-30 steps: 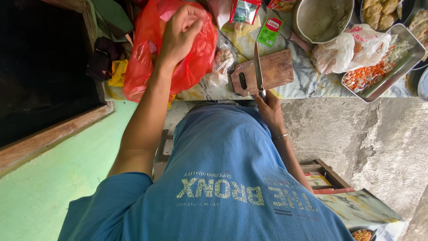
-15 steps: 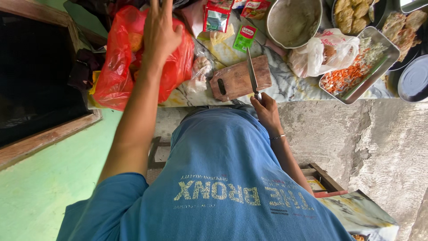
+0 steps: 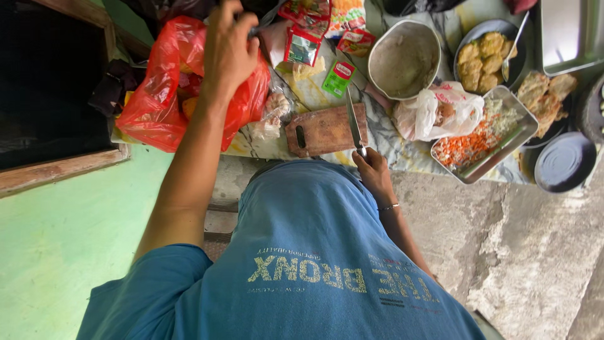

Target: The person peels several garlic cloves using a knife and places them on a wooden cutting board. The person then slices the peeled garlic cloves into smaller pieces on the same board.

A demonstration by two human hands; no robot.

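My left hand (image 3: 228, 47) reaches over a red plastic bag (image 3: 157, 94) at the far left of the counter. Its fingers are curled around something thin and dark that I cannot identify. My right hand (image 3: 372, 170) grips the handle of a knife (image 3: 353, 123) at the counter's near edge. The blade points away from me and lies over the right side of a small wooden cutting board (image 3: 318, 132). A clear bag of garlic (image 3: 270, 114) sits between the red bag and the board.
Behind the board lie seasoning sachets (image 3: 303, 44), a green sachet (image 3: 338, 79) and a metal bowl (image 3: 404, 60). To the right are a white plastic bag (image 3: 440, 110), a metal tray of chopped vegetables (image 3: 497, 160), a plate of fried pieces (image 3: 491, 53) and a dark lid (image 3: 564, 162). A wooden window frame (image 3: 56, 171) is at left.
My left hand has moved from the top of the red bag toward the sachets and its fingers have closed. The view has shifted, showing more of the counter's right side. The knife hand stays put.
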